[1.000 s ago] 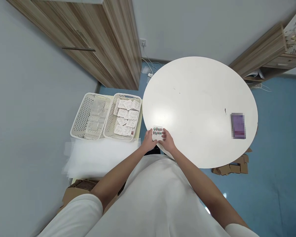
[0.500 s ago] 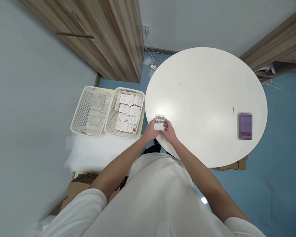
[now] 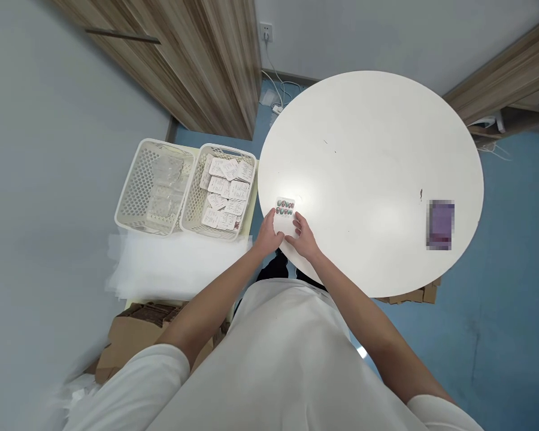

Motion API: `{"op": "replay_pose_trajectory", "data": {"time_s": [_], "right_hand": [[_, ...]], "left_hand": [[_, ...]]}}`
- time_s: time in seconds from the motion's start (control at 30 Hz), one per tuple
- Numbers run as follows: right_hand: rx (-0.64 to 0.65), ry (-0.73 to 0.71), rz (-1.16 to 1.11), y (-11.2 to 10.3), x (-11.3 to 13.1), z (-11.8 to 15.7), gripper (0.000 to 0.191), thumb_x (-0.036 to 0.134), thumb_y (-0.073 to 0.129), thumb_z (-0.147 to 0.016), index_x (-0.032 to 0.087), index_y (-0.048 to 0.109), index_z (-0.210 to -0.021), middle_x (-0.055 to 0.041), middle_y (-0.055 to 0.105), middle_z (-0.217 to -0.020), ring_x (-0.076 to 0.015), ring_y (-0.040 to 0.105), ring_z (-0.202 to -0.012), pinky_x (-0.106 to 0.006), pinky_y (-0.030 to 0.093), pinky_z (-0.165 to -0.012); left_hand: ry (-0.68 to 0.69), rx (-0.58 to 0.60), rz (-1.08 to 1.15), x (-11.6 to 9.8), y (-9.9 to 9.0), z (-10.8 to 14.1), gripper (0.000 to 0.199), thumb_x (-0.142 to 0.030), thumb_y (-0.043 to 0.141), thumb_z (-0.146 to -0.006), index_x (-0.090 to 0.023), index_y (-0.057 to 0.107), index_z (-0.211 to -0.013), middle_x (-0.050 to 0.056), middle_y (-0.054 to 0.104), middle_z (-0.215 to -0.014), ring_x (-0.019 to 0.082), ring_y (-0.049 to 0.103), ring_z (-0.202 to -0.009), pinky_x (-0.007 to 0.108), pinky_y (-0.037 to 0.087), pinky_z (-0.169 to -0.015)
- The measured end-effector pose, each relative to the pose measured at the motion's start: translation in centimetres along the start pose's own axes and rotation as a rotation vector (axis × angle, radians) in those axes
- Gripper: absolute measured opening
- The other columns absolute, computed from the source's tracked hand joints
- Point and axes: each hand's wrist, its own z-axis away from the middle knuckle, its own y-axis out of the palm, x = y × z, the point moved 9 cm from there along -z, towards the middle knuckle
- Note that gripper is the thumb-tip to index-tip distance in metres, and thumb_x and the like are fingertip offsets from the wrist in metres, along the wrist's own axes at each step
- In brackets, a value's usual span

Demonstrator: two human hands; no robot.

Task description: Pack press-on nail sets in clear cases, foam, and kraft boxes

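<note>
A small white card point(image 3: 285, 222) with two rows of green and red oval pieces lies at the near left edge of the round white table point(image 3: 368, 149). My left hand point(image 3: 268, 234) grips the card's left side, thumb at its lower edge. On the right side my right hand point(image 3: 303, 237) has its fingers curved and apart, close beside the card. Its thumb is near the card's lower right corner; whether it touches is too small to tell.
Left of the table stand a white basket point(image 3: 185, 206) of printed white cards and another basket point(image 3: 128, 219) with clear plastic packs. White sheets point(image 3: 170, 266) lie before them. A blurred purple item point(image 3: 441, 225) rests on the table's right. Cardboard boxes point(image 3: 130, 341) sit lower left.
The fingers of my right hand have come off the card's face and spread at its right side. More of the card shows. The whole view has shifted slightly.
</note>
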Motion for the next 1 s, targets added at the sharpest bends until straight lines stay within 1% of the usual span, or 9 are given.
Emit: {"op": "replay_pose_trajectory", "data": {"time_s": [0.17,0.3,0.43,0.57,0.7,0.77,0.83,0.93,1.0], "right_hand": [[0.077,0.05,-0.032,-0.8,-0.6,2.5,0.083,0.026,0.062,-0.064,0.03,0.02,-0.135,-0.0041,0.023,-0.143,-0.0217,0.031,-0.127,-0.039,0.03,-0.102],[0.102,0.099,-0.044,-2.1,-0.7,5.1,0.078,0.026,0.062,-0.064,0.029,0.025,-0.134,-0.0069,0.025,-0.142,-0.0219,0.047,-0.114,-0.039,0.036,-0.097],[0.093,0.118,-0.037,-4.2,-1.2,7.8,0.065,0.028,0.059,-0.067,0.025,0.036,-0.127,-0.0102,0.038,-0.134,-0.0176,0.059,-0.093,-0.037,0.044,-0.086],[0.111,0.116,0.004,-6.0,-2.6,9.8,0.049,0.029,0.058,-0.068,0.023,0.049,-0.115,-0.0073,0.055,-0.115,-0.0135,0.058,-0.08,-0.034,0.046,-0.08],[0.132,0.122,-0.006,-6.6,-3.8,10.9,0.04,0.028,0.059,-0.066,0.021,0.056,-0.105,-0.0061,0.06,-0.102,-0.0137,0.058,-0.076,-0.034,0.046,-0.077],[0.152,0.115,-0.032,-6.3,-3.8,11.2,0.038,0.027,0.059,-0.065,0.02,0.057,-0.102,-0.0062,0.061,-0.099,-0.0142,0.058,-0.075,-0.033,0.047,-0.075],[0.179,0.096,-0.045,-5.7,-3.2,11.3,0.036,0.027,0.059,-0.064,0.02,0.058,-0.1,-0.006,0.061,-0.097,-0.0147,0.059,-0.075,-0.034,0.046,-0.075],[0.217,0.054,-0.042,-4.4,-1.9,11.1,0.035,0.027,0.059,-0.064,0.02,0.059,-0.098,-0.0055,0.062,-0.093,-0.015,0.059,-0.074,-0.034,0.046,-0.074],[0.243,0.029,-0.038,-3.1,-1.1,10.9,0.034,0.029,0.059,-0.064,0.02,0.059,-0.097,-0.0053,0.062,-0.092,-0.0149,0.059,-0.072,-0.033,0.047,-0.072]], "left_hand": [[-0.063,-0.032,0.017,0.4,1.1,2.6,0.077,-0.012,0.05,-0.069,-0.021,0.016,-0.138,0.008,0.022,-0.143,0.025,0.023,-0.131,0.042,0.026,-0.105],[-0.134,-0.053,0.068,0.2,2.3,5.2,0.075,-0.012,0.051,-0.069,-0.021,0.02,-0.137,0.011,0.027,-0.141,0.025,0.035,-0.125,0.041,0.033,-0.1],[-0.148,-0.054,0.127,-1.0,3.7,7.6,0.067,-0.016,0.05,-0.072,-0.02,0.025,-0.134,0.013,0.031,-0.138,0.023,0.048,-0.114,0.037,0.041,-0.092],[-0.165,-0.027,0.108,-1.9,5.2,9.8,0.052,-0.022,0.05,-0.075,-0.018,0.039,-0.126,0.012,0.044,-0.13,0.018,0.057,-0.101,0.033,0.044,-0.087],[-0.149,0.029,0.078,-2.9,6.1,11.6,0.043,-0.026,0.05,-0.076,-0.016,0.047,-0.117,0.01,0.055,-0.117,0.017,0.06,-0.092,0.031,0.047,-0.081],[-0.144,0.037,0.078,-3.4,5.9,12.4,0.043,-0.028,0.051,-0.076,-0.016,0.049,-0.117,0.011,0.059,-0.112,0.018,0.06,-0.092,0.031,0.047,-0.079],[-0.132,0.016,0.081,-3.9,5.1,13.0,0.043,-0.029,0.051,-0.076,-0.017,0.049,-0.117,0.011,0.06,-0.11,0.018,0.06,-0.091,0.031,0.047,-0.079],[-0.103,-0.04,0.084,-4.1,3.3,13.8,0.042,-0.028,0.051,-0.076,-0.017,0.05,-0.116,0.011,0.059,-0.111,0.018,0.06,-0.09,0.032,0.046,-0.079],[-0.096,-0.077,0.09,-3.7,1.9,14.5,0.041,-0.027,0.051,-0.075,-0.016,0.051,-0.115,0.011,0.059,-0.111,0.018,0.06,-0.089,0.033,0.046,-0.079]]}}
